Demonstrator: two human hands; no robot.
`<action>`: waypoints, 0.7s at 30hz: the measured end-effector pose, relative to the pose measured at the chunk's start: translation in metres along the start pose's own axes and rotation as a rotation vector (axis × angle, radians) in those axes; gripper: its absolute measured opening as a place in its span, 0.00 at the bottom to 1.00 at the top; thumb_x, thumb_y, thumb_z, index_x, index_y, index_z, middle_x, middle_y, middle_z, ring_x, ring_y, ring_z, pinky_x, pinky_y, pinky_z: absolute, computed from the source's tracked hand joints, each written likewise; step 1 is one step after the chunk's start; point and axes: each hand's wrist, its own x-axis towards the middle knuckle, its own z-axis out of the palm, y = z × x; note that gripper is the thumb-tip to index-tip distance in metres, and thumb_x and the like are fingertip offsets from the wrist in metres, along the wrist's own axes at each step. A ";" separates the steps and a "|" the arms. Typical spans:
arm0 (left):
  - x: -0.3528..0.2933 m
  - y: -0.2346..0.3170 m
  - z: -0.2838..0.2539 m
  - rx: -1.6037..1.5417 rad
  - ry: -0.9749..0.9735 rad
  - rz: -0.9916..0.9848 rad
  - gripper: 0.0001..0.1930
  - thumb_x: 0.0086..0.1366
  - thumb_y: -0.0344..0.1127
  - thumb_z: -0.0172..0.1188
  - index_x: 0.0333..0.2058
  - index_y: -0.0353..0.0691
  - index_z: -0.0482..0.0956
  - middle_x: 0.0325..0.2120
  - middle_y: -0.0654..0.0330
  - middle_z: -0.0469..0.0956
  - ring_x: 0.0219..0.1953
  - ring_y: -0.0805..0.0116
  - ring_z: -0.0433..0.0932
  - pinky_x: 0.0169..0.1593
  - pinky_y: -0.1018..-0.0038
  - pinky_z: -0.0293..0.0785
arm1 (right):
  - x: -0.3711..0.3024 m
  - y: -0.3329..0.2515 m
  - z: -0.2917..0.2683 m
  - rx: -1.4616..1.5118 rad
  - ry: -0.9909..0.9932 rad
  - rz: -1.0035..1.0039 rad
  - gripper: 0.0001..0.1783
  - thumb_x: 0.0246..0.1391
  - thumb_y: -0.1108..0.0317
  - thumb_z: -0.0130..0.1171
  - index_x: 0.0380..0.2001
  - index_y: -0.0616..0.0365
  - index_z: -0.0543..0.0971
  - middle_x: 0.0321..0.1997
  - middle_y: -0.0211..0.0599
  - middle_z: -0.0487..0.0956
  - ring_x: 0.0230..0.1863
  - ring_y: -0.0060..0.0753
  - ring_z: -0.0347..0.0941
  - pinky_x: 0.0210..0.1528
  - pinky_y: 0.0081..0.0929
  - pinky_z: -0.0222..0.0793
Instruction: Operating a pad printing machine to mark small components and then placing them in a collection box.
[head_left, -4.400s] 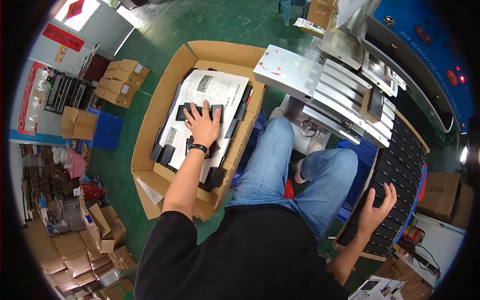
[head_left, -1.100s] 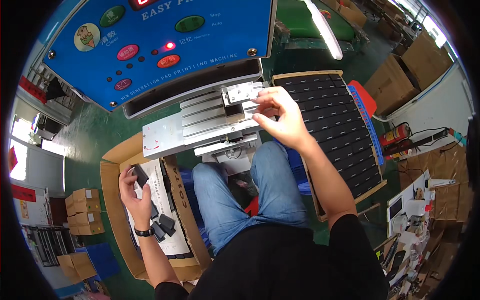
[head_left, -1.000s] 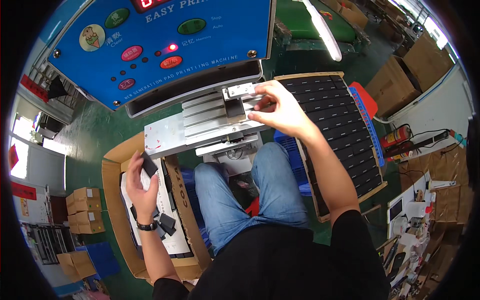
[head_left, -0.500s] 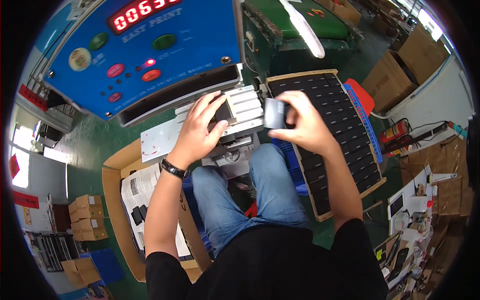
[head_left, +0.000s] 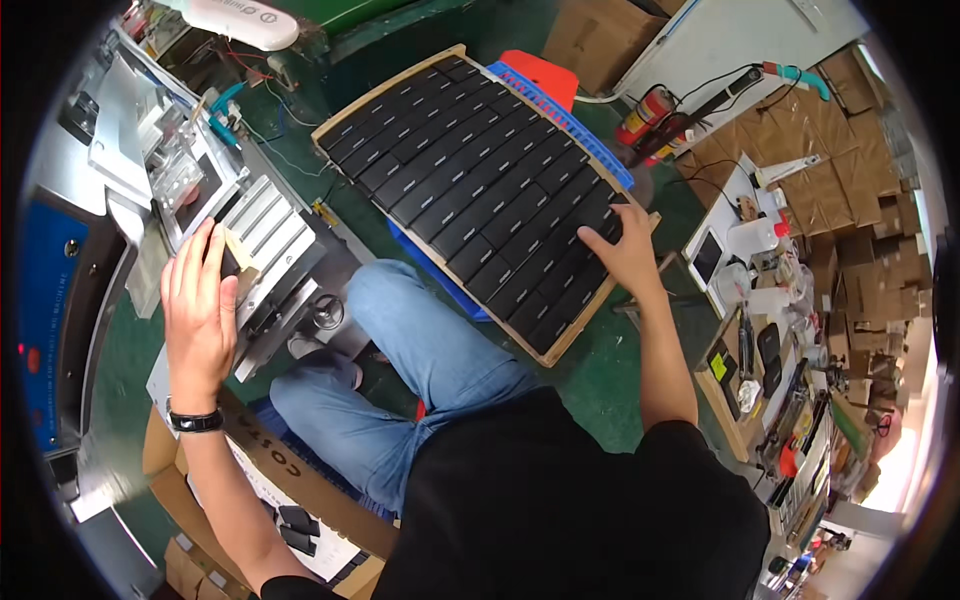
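Flat black rectangular blocks (head_left: 470, 190): matte black, small white marks in rows
Straight-edged pale wooden tray (head_left: 552, 354): light tan
Long blue plastic crate (head_left: 602, 158): solid blue
Blue denim trousers (head_left: 430, 340): faded blue, uneven shading

Left hand (head_left: 200, 310): back visible, fingers extended near-parallel, thumb alongside. Left forearm (head_left: 228, 490) reaching up-left. Right hand (head_left: 630, 252): back visible, thumb apart from fingers; right forearm (head_left: 664, 350) angled up-left.

A green floor (head_left: 610, 382) spreads across the room, with a white wall (head_left: 740, 55) at the upper right and a red fire extinguisher (head_left: 646, 112) near it. Brown cardboard boxes (head_left: 815, 190) pile up beyond a cluttered white surface (head_left: 733, 192); bright light (head_left: 897, 465) glows at the right.
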 end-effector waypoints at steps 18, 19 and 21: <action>-0.195 0.058 -0.021 -0.153 0.419 -0.481 0.28 0.71 0.40 0.67 0.66 0.35 0.78 0.65 0.47 0.80 0.64 0.50 0.79 0.72 0.54 0.70 | 0.007 -0.024 0.041 -0.302 0.152 -0.472 0.34 0.63 0.51 0.73 0.62 0.65 0.80 0.66 0.54 0.79 0.65 0.60 0.76 0.72 0.49 0.70; -0.219 0.049 -0.026 -0.119 0.457 -0.624 0.27 0.68 0.35 0.69 0.64 0.34 0.80 0.63 0.48 0.82 0.62 0.51 0.80 0.69 0.58 0.73 | 0.010 -0.014 0.037 -0.286 0.139 -0.461 0.33 0.66 0.52 0.72 0.64 0.64 0.79 0.66 0.53 0.79 0.66 0.60 0.75 0.73 0.48 0.68; -0.279 0.024 -0.044 -0.103 0.445 -0.924 0.28 0.67 0.35 0.70 0.64 0.33 0.80 0.63 0.48 0.81 0.62 0.52 0.80 0.68 0.60 0.74 | 0.026 0.003 0.035 -0.246 0.053 -0.458 0.33 0.67 0.52 0.71 0.64 0.65 0.79 0.66 0.54 0.79 0.68 0.58 0.74 0.74 0.47 0.68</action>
